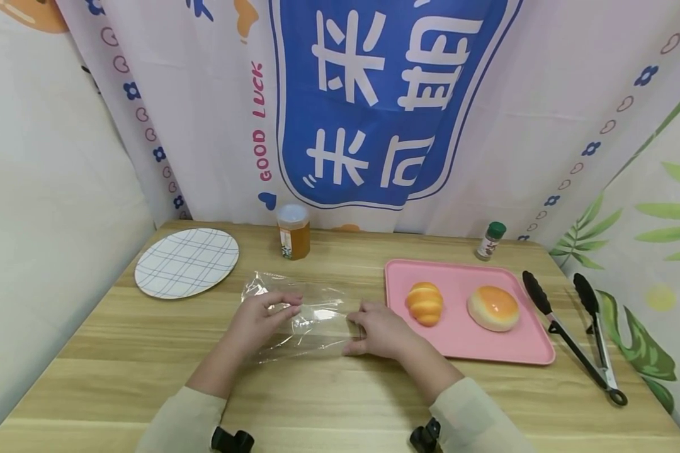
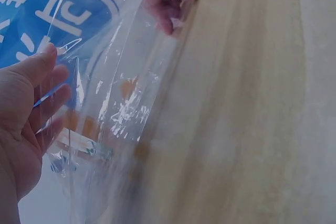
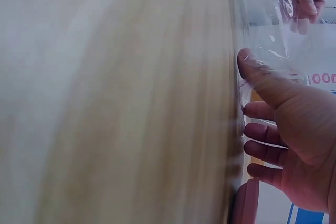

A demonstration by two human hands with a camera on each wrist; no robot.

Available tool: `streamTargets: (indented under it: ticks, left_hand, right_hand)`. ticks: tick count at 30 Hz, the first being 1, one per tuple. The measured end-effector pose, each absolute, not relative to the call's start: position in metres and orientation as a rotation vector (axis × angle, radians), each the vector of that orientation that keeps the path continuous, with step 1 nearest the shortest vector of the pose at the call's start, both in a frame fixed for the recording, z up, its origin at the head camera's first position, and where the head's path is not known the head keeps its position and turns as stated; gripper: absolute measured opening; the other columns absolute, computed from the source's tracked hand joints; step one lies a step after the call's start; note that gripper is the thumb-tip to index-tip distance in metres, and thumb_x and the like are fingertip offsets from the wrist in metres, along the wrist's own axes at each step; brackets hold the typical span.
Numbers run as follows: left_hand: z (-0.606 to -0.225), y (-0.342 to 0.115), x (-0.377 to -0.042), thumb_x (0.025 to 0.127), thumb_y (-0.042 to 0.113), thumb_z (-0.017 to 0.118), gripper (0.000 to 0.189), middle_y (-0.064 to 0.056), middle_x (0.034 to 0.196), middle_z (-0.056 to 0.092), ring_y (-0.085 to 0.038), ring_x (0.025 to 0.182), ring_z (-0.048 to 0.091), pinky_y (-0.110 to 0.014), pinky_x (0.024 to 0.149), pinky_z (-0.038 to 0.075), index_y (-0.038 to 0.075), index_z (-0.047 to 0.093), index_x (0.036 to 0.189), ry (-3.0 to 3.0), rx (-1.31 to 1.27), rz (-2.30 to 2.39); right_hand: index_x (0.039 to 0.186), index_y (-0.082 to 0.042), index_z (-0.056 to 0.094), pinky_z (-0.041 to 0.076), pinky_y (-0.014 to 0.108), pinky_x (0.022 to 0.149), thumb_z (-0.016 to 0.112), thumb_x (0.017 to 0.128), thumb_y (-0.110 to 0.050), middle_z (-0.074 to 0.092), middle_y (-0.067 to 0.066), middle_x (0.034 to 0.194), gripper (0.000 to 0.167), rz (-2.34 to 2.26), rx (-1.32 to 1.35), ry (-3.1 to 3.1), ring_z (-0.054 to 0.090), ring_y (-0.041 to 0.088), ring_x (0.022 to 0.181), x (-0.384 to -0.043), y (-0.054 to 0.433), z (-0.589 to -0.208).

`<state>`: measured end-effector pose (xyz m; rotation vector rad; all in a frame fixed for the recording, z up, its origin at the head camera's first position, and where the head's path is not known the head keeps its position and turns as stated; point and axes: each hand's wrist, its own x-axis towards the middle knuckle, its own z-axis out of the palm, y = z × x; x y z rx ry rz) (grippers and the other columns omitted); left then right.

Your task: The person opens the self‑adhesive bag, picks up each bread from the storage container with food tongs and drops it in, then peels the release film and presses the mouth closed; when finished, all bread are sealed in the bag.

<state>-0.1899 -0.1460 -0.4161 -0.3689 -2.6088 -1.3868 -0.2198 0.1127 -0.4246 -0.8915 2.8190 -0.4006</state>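
Observation:
A clear plastic bag (image 1: 317, 314) lies crinkled on the wooden table between the two hands. My left hand (image 1: 263, 318) is over its left part, thumb and fingers apart. In the left wrist view that hand (image 2: 31, 103) has its thumb at the film, with the fingers loosely extended. My right hand (image 1: 382, 330) is at the bag's right end. The right wrist view shows this hand (image 3: 294, 124) with thumb and fingers spread, fingertips at the table surface and the thumb against the clear film (image 3: 268, 35).
Right of the bag, a pink tray (image 1: 459, 353) holds a croissant-shaped bread (image 1: 425, 304) and a round bun (image 1: 493, 308). Black-tipped tongs (image 1: 578, 352) lie beside it. Behind stand a honey-coloured jar (image 1: 293, 233) and a green-capped shaker (image 1: 490, 241). A checked plate (image 1: 187, 263) is at left.

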Motion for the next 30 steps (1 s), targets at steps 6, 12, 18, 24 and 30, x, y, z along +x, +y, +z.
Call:
streamTargets:
  ticks: [6,12,18,24,30]
  left_hand:
    - [-0.418,-0.144,-0.192,0.088,0.015,0.071,0.015,-0.008,0.112,0.074,-0.032,0.113,0.065,-0.053,0.104,0.048,0.009,0.073,0.102,-2.608,-0.399,-1.406]
    - [-0.429,-0.140,-0.195,0.088,0.015,0.072,0.015,-0.008,0.110,0.074,-0.031,0.114,0.063,-0.053,0.104,0.046,0.006,0.073,0.100,-2.604,-0.353,-1.506]
    - [-0.434,-0.137,-0.196,0.089,0.014,0.071,0.017,-0.008,0.110,0.074,-0.031,0.115,0.064,-0.053,0.106,0.045,0.004,0.073,0.103,-2.589,-0.315,-1.578]
    - [-0.433,-0.138,-0.195,0.090,0.016,0.071,0.017,-0.007,0.111,0.073,-0.031,0.116,0.062,-0.053,0.106,0.045,0.007,0.073,0.104,-2.609,-0.265,-1.543]
    - [-0.433,-0.139,-0.193,0.091,0.019,0.071,0.018,-0.007,0.111,0.073,-0.031,0.116,0.062,-0.053,0.104,0.047,0.008,0.073,0.104,-2.609,-0.272,-1.535]
  right_hand:
    - [0.123,-0.008,0.066,0.049,0.035,0.081,0.076,0.079,-0.053,0.059,0.005,0.102,0.064,-0.388,-0.905,2.846,0.052,0.018,0.090,-0.217,0.116,-0.425]
    - [0.124,-0.011,0.067,0.050,0.046,0.099,0.071,0.087,-0.043,0.062,0.011,0.122,0.049,-0.610,-0.842,2.872,0.058,0.029,0.113,-0.207,0.134,-0.416]
    - [0.124,-0.014,0.066,0.050,0.053,0.100,0.071,0.089,-0.039,0.058,0.010,0.130,0.044,-0.808,-0.632,2.968,0.057,0.031,0.118,-0.193,0.184,-0.402]
    - [0.130,-0.003,0.059,0.043,0.065,0.102,0.069,0.092,-0.034,0.054,0.021,0.135,0.050,-0.799,-0.382,3.151,0.051,0.045,0.123,-0.189,0.267,-0.393]
    - [0.141,0.009,0.041,0.032,0.076,0.100,0.059,0.097,-0.041,0.037,0.041,0.139,0.069,-0.645,0.006,3.219,0.036,0.061,0.125,-0.190,0.352,-0.394]
